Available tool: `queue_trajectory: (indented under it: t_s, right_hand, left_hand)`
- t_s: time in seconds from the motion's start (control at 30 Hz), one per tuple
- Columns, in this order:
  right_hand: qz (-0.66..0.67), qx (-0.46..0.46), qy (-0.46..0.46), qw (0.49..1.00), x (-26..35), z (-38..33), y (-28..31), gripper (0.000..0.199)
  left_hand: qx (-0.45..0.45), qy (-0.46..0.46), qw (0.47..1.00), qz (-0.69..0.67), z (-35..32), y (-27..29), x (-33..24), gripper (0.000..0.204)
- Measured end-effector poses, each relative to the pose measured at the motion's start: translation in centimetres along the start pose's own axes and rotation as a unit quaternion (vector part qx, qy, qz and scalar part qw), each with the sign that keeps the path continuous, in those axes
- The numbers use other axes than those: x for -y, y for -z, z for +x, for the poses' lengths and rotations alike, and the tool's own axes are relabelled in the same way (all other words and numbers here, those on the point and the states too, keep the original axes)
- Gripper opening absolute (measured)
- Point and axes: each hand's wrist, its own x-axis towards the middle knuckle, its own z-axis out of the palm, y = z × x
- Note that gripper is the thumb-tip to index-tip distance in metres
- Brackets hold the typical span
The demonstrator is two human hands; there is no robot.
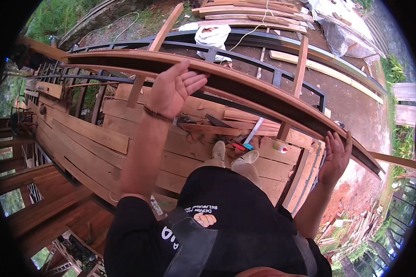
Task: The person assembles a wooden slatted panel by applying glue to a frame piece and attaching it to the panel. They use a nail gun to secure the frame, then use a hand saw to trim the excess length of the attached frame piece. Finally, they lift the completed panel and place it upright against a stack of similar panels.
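A long curved wooden rail [245,87] with a dark underside runs across the view from upper left to right. My left hand [175,87] is raised under it, palm up, fingers touching its lower edge; a bead bracelet sits on that wrist. My right hand [336,154] grips the rail's lower edge near its right end, fingers wrapped over it. I stand on a platform of wooden planks [97,134], my light shoes [235,154] visible below.
A black metal railing [263,69] curves behind the wooden rail. Tools and a small glue bottle [280,147] lie on the planks near my feet. A white bag [212,39] and stacked boards [249,14] lie on the ground beyond. The platform edge drops off at left.
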Motion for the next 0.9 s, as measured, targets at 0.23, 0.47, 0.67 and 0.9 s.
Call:
queue_trajectory:
  t_s: [0.23,0.47,0.67,0.9]
  right_hand:
    - [-0.566,0.073,0.468,0.675,-2.2,10.9,-7.8,0.032]
    - [-0.556,0.051,0.444,0.701,-2.7,18.6,-9.4,0.03]
    - [-0.574,0.082,0.423,0.697,-1.8,21.3,-11.2,0.031]
    - [-0.59,0.102,0.385,0.702,-1.7,23.5,-11.9,0.034]
  left_hand:
    - [0.125,0.013,0.992,-0.006,9.2,-6.5,-5.4,0.084]
    - [0.058,-0.247,0.936,0.244,5.0,-7.4,0.9,0.022]
    - [-0.077,-0.042,0.728,0.68,0.5,10.8,25.7,0.038]
    - [0.003,0.326,0.758,0.565,-7.7,24.6,36.5,0.088]
